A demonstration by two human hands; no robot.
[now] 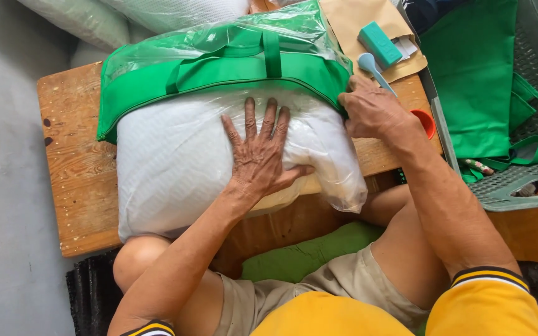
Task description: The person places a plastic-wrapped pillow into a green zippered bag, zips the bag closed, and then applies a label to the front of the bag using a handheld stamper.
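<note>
Pillow (175,162): one, white, on the table (70,155), half inside the bag; looks soft, light and slippery in its plastic wrap.
Left hand (259,155): flat, fingers spread, pressing the pillow's middle.
Right hand (372,112): pinched on the bag's edge, right of the pillow.
Bag (219,68): one, green, clear-topped, behind the pillow; its edge gives the firmest hold.
Beyond: one blue spoon (372,67).
</note>
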